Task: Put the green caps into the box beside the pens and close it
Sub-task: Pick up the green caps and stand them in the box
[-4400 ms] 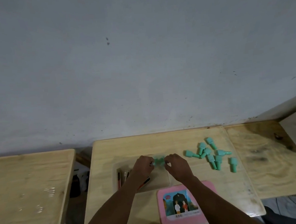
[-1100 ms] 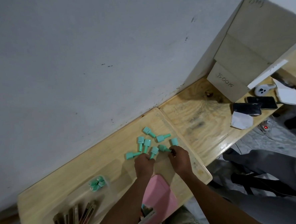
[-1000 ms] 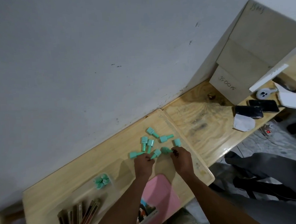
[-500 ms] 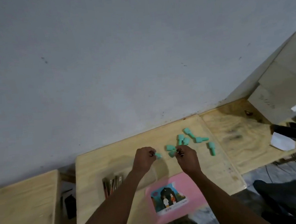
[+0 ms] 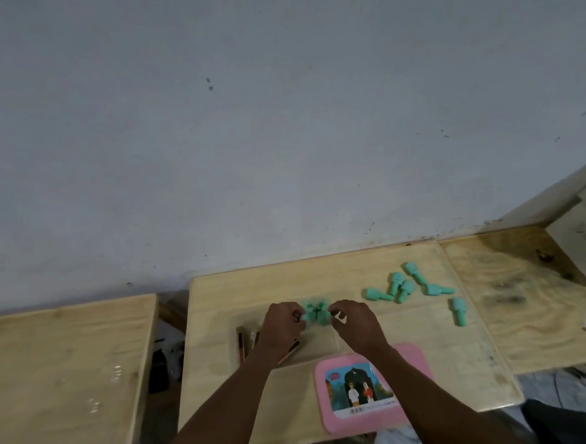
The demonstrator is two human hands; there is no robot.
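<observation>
- Green caps (image 5: pixel 315 311) bunched in a small cluster at the far end of the clear box (image 5: pixel 321 340), right between the two hands
- Left hand (image 5: pixel 282 325) sits just left of the cluster, its grip pinched shut at the fingertips on something small; I cannot tell whether that is a cap
- Right hand (image 5: pixel 358 324) is just right of the cluster, thumb and forefinger curled close together with their tips at the edge of the caps; whether they clamp one I cannot tell
- The caps are mint green, stubby, with a wider head tapering to a narrow stem; the ones in the box blur together
- Pens (image 5: pixel 245 341), dark with reddish ends, lie side by side in the left part of the box, partly hidden under the left wrist
- Six loose caps (image 5: pixel 408 286) lie scattered on the tabletop (image 5: pixel 226 380) well off to the right, one apart and nearer the edge
- Pink lid (image 5: pixel 370 387) with a picture of two figures lies flat on the tabletop near the person, under the right forearm
</observation>
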